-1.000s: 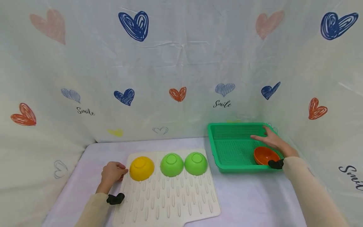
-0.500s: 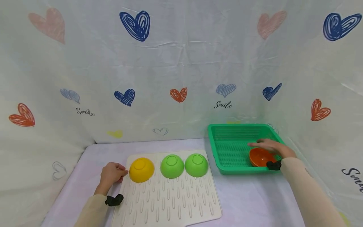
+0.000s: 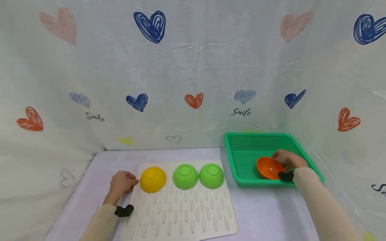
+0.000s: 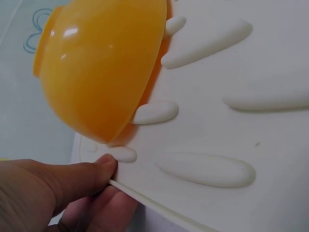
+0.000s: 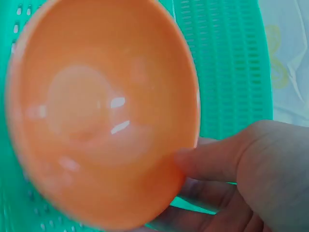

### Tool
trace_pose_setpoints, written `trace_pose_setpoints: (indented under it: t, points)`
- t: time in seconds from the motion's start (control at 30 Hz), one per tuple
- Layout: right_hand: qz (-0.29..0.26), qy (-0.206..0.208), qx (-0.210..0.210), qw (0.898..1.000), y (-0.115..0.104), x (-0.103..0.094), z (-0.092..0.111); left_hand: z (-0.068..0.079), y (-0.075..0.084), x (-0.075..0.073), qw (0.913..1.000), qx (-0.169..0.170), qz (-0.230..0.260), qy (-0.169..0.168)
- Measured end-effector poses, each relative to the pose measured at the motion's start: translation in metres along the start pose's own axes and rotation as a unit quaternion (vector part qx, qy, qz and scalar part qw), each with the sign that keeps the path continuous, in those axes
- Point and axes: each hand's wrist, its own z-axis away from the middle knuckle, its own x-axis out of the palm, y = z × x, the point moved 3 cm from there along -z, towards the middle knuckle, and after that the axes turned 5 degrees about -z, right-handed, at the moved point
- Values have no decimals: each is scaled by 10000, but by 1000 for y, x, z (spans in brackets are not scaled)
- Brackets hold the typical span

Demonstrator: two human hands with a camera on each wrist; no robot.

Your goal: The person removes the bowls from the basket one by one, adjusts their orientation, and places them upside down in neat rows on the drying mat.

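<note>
An orange bowl sits tilted in the green basket, its hollow facing up. My right hand grips its right rim; in the right wrist view the thumb lies inside the orange bowl and the other fingers go behind it. At the far left, my left hand pinches the edge of a white drying mat, thumb on top and fingers below, as the left wrist view shows. Close to that thumb stands an upside-down yellow bowl on the mat.
Two light green bowls stand upside down along the mat's back edge, right of the yellow one. The basket is just right of the mat. A white curtain printed with hearts hangs behind and at both sides of the table.
My right hand has come down from above the basket and taken hold of the orange bowl's rim. The bowl has shifted left within the basket. My left hand stays at the mat's edge.
</note>
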Motion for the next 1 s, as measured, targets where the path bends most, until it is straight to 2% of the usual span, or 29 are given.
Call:
trace_pose_setpoints:
  t: [0.23, 0.4, 0.5, 1.0]
  points:
    - [-245, 252, -401, 9986, -8, 5, -11, 3, 6, 0, 10000, -30, -66, 18]
    - [-64, -321, -403, 9987, -18, 21, -19, 3, 5, -1, 10000, -56, -53, 17]
    - [108, -485, -352, 9981, -22, 27, -21, 4, 5, -1, 10000, -69, -18, 9]
    - [312, 16, -671, 9973, -27, 28, -30, 3, 2, -2, 10000, 22, -7, -36]
